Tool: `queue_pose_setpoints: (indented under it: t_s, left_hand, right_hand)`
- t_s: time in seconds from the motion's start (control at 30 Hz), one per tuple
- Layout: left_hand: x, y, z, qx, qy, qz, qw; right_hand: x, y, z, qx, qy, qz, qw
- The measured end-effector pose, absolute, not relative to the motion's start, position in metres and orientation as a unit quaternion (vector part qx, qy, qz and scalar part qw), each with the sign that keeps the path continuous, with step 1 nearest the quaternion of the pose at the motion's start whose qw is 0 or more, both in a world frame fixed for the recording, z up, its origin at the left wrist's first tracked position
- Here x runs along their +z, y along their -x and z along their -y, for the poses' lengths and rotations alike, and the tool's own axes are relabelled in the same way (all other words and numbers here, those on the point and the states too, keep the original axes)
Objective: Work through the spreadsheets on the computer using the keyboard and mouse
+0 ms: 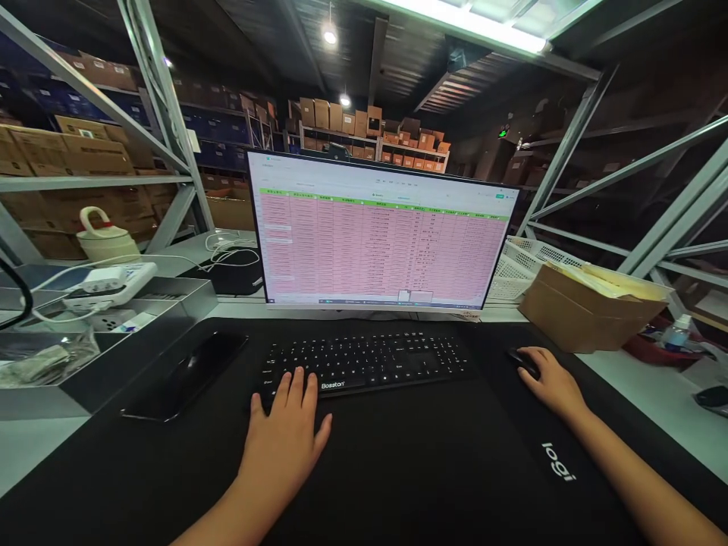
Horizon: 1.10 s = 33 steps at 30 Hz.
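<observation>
My left hand [287,432] lies flat with its fingers stretched out, the fingertips resting on the lower left keys of a black keyboard [369,362]. My right hand [550,383] is curled over a black mouse [523,361] to the right of the keyboard. Both sit on a large black desk mat [432,462] marked with a white logo. Behind the keyboard stands a wide monitor [381,235] showing a pink spreadsheet with a green header row.
A black phone [185,377] lies left of the keyboard beside a grey metal tray [114,341] holding a white device [111,284]. A cream jug [105,236] stands behind. A cardboard box [585,307] and white basket [520,262] sit at right. Shelves of cartons surround.
</observation>
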<state>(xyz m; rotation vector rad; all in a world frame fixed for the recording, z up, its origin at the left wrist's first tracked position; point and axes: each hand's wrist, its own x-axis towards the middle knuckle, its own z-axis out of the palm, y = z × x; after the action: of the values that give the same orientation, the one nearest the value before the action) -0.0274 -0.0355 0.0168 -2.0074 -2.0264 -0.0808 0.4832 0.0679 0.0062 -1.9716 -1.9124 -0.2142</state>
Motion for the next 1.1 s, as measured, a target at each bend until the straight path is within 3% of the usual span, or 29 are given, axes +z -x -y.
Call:
queue_pose_setpoints:
  t_s: [1.1]
  left_hand:
    - [0.0159,0.0273,0.0336,-0.012,0.689,0.707,0.159]
  right_hand:
    - [0.0091,-0.4814,-0.0670,-0.073,0.699,0.684,0.195]
